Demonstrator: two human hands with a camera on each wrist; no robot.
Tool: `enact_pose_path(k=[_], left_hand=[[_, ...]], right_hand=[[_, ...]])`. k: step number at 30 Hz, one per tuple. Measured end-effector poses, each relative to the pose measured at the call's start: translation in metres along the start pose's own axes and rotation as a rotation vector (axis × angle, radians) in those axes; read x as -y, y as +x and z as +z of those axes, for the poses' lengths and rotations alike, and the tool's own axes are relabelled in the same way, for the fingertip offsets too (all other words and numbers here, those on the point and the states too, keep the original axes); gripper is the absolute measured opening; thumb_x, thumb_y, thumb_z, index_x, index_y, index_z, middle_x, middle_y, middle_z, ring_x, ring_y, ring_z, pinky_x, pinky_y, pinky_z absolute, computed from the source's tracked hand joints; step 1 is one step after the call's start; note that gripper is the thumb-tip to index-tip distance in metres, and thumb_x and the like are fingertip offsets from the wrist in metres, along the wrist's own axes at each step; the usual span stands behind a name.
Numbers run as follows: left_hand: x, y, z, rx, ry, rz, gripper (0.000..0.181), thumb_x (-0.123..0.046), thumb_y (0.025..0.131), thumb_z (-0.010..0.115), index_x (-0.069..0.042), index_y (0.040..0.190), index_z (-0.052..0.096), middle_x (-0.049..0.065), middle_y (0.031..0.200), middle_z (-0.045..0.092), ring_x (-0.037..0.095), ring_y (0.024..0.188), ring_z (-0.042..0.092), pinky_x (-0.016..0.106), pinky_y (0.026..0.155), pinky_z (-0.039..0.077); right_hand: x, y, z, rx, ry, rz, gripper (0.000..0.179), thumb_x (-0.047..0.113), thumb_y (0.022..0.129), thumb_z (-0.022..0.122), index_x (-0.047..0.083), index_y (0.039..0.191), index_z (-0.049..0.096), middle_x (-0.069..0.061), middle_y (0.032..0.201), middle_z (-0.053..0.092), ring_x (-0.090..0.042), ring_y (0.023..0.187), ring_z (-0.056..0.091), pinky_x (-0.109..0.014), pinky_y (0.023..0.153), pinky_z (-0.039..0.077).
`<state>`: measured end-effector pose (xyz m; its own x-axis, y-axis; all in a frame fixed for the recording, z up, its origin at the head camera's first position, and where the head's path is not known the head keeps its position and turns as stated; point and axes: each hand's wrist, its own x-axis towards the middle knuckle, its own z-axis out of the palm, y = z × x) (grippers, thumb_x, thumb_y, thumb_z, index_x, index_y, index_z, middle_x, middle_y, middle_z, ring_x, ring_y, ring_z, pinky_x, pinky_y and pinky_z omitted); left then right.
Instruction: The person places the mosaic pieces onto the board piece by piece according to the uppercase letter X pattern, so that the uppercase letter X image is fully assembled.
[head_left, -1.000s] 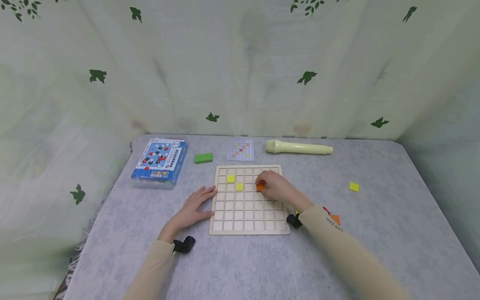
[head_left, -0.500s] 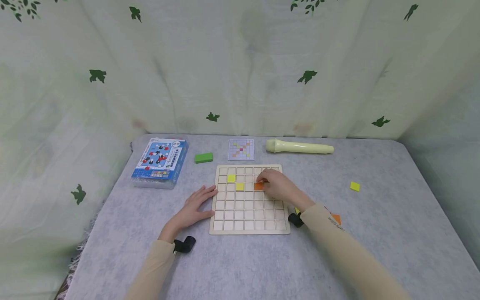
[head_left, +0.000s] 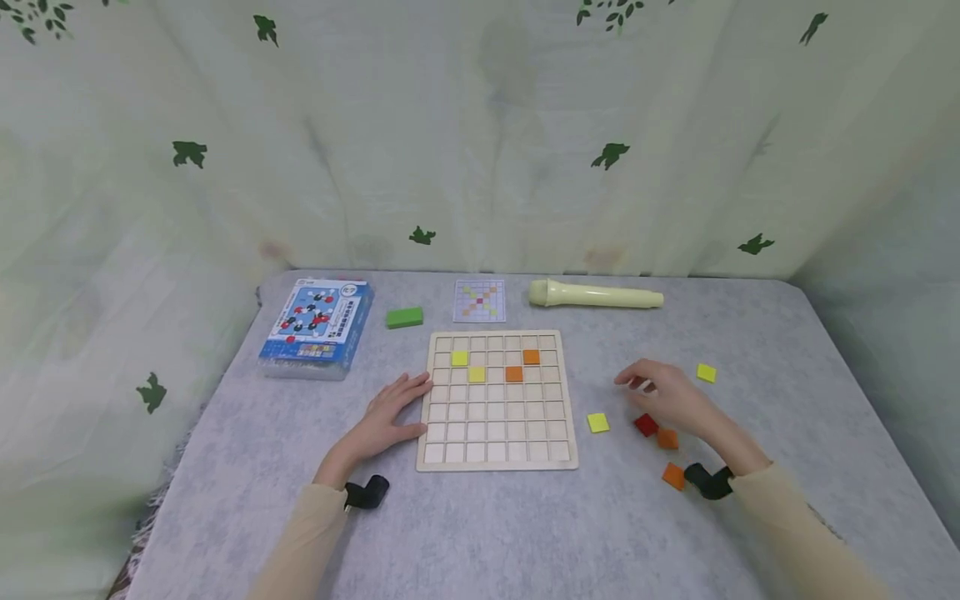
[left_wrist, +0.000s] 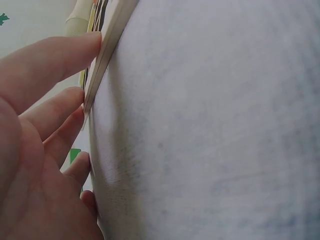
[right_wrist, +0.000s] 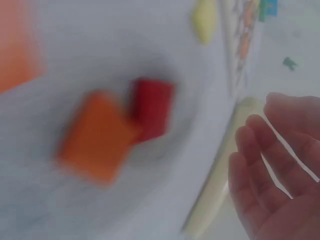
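A wooden grid board [head_left: 497, 432] lies flat at the middle of the table, with two yellow tiles and two orange tiles in its upper cells. My left hand [head_left: 386, 414] touches the board's left edge with extended fingers; in the left wrist view its fingertips [left_wrist: 94, 42] meet the rim. To the right of the board, my right hand [head_left: 671, 398] hovers above the table, fingers relaxed, holding nothing. Below it lie a red tile [head_left: 647, 425] and an orange tile [head_left: 667, 439], touching each other. A second orange tile [head_left: 673, 476] sits nearer the front.
Yellow tiles [head_left: 597, 422] [head_left: 707, 372] lie right of the board. Behind it are a patterned card [head_left: 480, 301], a green block [head_left: 405, 317] and a pale yellow microphone-shaped stick [head_left: 600, 296]. A blue box [head_left: 317, 327] stands at the back left.
My right hand has let go of an orange tile on the board and moved right, over the loose tiles. Two orange tiles now show in the grid. The left hand has stayed put.
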<state>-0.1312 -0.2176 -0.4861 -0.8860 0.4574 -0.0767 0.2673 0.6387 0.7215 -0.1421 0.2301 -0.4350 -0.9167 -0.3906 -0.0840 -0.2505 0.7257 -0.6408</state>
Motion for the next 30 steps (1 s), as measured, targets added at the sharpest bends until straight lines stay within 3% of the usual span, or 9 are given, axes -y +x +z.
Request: enact_pose_path(k=[3, 6, 9, 12, 20, 30], left_hand=[[-0.001, -0.001, -0.001, 0.001, -0.003, -0.006, 0.066, -0.022, 0.089, 0.067, -0.004, 0.146, 0.038, 0.011, 0.156, 0.025, 0.036, 0.143, 0.007, 0.053, 0.113, 0.000], [-0.001, -0.002, -0.001, -0.003, -0.004, 0.001, 0.066, -0.021, 0.089, 0.068, -0.004, 0.146, 0.038, 0.011, 0.155, 0.025, 0.037, 0.143, 0.007, 0.054, 0.113, 0.001], [-0.001, -0.002, -0.001, -0.010, -0.002, 0.014, 0.066, -0.021, 0.089, 0.067, -0.003, 0.146, 0.039, 0.013, 0.155, 0.026, 0.038, 0.143, 0.008, 0.055, 0.112, 0.001], [-0.001, -0.002, -0.001, -0.007, -0.005, 0.007, 0.066, -0.022, 0.089, 0.067, -0.005, 0.146, 0.039, 0.011, 0.155, 0.026, 0.036, 0.143, 0.007, 0.053, 0.113, 0.001], [0.002, -0.001, 0.000, -0.009, -0.010, 0.017, 0.067, -0.022, 0.089, 0.068, -0.005, 0.146, 0.039, 0.011, 0.155, 0.026, 0.036, 0.143, 0.007, 0.054, 0.113, 0.000], [0.002, -0.001, 0.001, -0.009, -0.003, 0.016, 0.066, -0.024, 0.090, 0.067, -0.005, 0.146, 0.038, 0.011, 0.155, 0.026, 0.036, 0.143, 0.007, 0.054, 0.113, 0.000]], right_hand=[[-0.012, -0.020, -0.001, 0.052, 0.004, 0.029, 0.021, 0.000, 0.085, 0.065, 0.003, 0.106, 0.066, -0.005, 0.103, 0.063, -0.023, 0.092, 0.058, -0.040, 0.079, 0.052], [-0.021, -0.034, 0.003, 0.085, -0.033, -0.013, 0.024, -0.001, 0.082, 0.070, 0.006, 0.104, 0.066, -0.002, 0.103, 0.060, -0.021, 0.091, 0.057, -0.037, 0.077, 0.052], [-0.026, -0.038, 0.010, 0.068, -0.102, -0.080, 0.026, -0.004, 0.078, 0.072, 0.007, 0.101, 0.066, -0.001, 0.101, 0.057, -0.019, 0.087, 0.056, -0.037, 0.076, 0.052], [-0.028, -0.036, 0.016, 0.030, -0.149, -0.090, 0.026, -0.005, 0.077, 0.072, 0.008, 0.098, 0.065, 0.001, 0.097, 0.056, -0.016, 0.083, 0.053, -0.035, 0.074, 0.051], [-0.013, -0.015, 0.023, -0.001, -0.146, -0.080, 0.024, 0.003, 0.079, 0.074, 0.010, 0.100, 0.065, 0.005, 0.091, 0.057, -0.013, 0.081, 0.055, -0.031, 0.072, 0.051], [0.045, 0.042, 0.050, 0.054, -0.099, -0.146, 0.023, 0.008, 0.082, 0.074, 0.009, 0.103, 0.064, 0.003, 0.095, 0.058, -0.016, 0.088, 0.056, -0.031, 0.076, 0.050]])
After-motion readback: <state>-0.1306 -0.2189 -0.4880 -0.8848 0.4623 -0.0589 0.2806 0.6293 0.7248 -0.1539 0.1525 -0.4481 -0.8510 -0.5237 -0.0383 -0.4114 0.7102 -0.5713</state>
